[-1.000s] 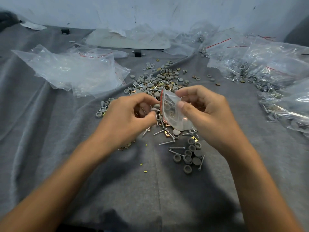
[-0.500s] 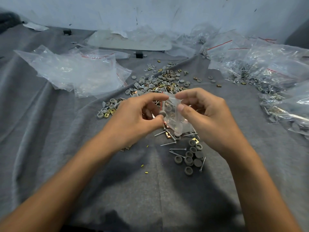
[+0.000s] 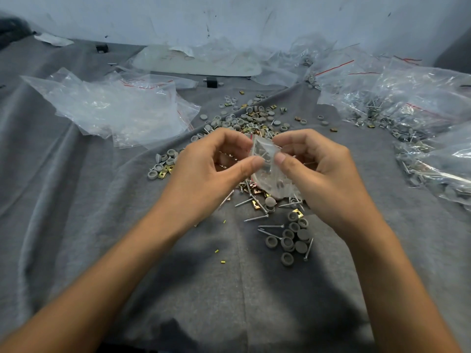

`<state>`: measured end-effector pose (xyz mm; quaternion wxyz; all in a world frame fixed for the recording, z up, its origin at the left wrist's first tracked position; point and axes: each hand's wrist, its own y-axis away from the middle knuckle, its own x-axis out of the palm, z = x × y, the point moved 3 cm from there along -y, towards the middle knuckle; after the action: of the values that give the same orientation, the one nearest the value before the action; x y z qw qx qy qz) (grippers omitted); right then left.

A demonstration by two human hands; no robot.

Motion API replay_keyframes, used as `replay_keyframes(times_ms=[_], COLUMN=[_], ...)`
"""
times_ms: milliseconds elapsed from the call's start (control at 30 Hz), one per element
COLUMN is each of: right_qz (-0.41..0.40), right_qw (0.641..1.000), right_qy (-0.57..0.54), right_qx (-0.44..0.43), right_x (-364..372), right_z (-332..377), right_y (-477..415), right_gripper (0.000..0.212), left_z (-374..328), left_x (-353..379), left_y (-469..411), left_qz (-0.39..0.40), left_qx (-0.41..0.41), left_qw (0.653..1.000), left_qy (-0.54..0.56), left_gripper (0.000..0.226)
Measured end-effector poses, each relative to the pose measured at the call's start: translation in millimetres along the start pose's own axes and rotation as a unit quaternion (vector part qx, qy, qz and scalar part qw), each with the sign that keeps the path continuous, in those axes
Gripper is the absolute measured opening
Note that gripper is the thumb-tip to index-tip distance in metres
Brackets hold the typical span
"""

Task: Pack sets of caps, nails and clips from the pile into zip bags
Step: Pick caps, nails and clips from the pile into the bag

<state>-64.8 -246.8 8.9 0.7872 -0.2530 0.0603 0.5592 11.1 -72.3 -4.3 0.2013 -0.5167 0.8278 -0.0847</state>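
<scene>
Grey cloth (image 3: 76, 225) everywhere, and both the left hand (image 3: 206, 171) and right hand (image 3: 318, 174) pinch a small zip bag (image 3: 267, 169) with nails and caps inside, just above the loose pile (image 3: 254, 123), filled bags (image 3: 407, 110) off right.

A small clear zip bag (image 3: 265, 161), tilted, with a few parts showing inside, is pinched between the left hand (image 3: 204, 169) and right hand (image 3: 321, 174). The pile (image 3: 251, 121) runs from its 12 o'clock to 6 o'clock: grey round caps (image 3: 287, 242) clustered at 5 o'clock, silver nails (image 3: 270, 226) and brass clips (image 3: 297, 213) scattered flat.
</scene>
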Motion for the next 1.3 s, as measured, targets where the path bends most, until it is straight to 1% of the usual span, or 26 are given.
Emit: replay_keyframes(times_ms=[67, 167, 233, 300, 333, 400, 633, 767, 833, 933, 1000, 1067, 1133, 1300], right_qz=[-0.016, -0.031, -0.043, -0.057, -0.063, -0.07, -0.08, -0.108, -0.11, -0.11, -0.111, -0.112, -0.114, -0.101], right_qw=[1.0, 0.999, 0.999, 0.998, 0.998, 0.997, 0.995, 0.992, 0.991, 0.991, 0.991, 0.991, 0.99, 0.992], right_qy=[-0.009, -0.014, -0.019, -0.027, -0.03, -0.038, -0.059, -0.071, -0.075, -0.075, -0.075, -0.079, -0.08, -0.079], right_qx=[-0.003, -0.008, -0.009, -0.011, -0.011, -0.009, 0.001, 0.0, 0.0, -0.002, -0.003, -0.002, -0.001, 0.0], right_x=[-4, -6, -7, -9, -10, -10, -20, -29, -29, -28, -28, -28, -27, -24], right_z=[-1, -2, -3, -3, -3, -2, 1, 0, -1, -1, -1, -1, -2, -2], right_y=[-1, -1, -2, -3, -3, -4, -4, -4, -4, -5, -5, -4, -5, -6], right_gripper=[0.02, 0.019, 0.02, 0.021, 0.022, 0.021, 0.021, 0.024, 0.024, 0.024, 0.024, 0.023, 0.023, 0.023], left_z=[1, 4, 6, 8, 10, 14, 14, 19, 21, 22, 23, 25, 26, 27], left_x=[-1, 3, 6, 10, 12, 15, 16, 17, 20, 28, 34, 38, 41, 42], left_y=[2, 9, 14, 18, 20, 22, 20, 17, 14, 8, 3, -2, -6, -9], left_qz=[0.004, 0.053, 0.102, 0.163, 0.187, 0.206, 0.174, 0.149, 0.136, 0.116, 0.109, 0.116, 0.13, 0.159], left_qx=[0.013, 0.02, 0.031, 0.037, 0.039, 0.042, 0.05, 0.054, 0.057, 0.064, 0.067, 0.069, 0.073, 0.097], left_qw=[0.999, 0.989, 0.968, 0.934, 0.917, 0.896, 0.896, 0.882, 0.882, 0.888, 0.885, 0.872, 0.865, 0.88], left_qy=[-0.041, -0.133, -0.228, -0.315, -0.349, -0.391, -0.405, -0.444, -0.447, -0.44, -0.448, -0.47, -0.479, -0.437], left_gripper=[0.015, 0.007, 0.006, 0.004, 0.006, 0.01, 0.015, 0.017, 0.019, 0.025, 0.035, 0.05, 0.058, 0.047])
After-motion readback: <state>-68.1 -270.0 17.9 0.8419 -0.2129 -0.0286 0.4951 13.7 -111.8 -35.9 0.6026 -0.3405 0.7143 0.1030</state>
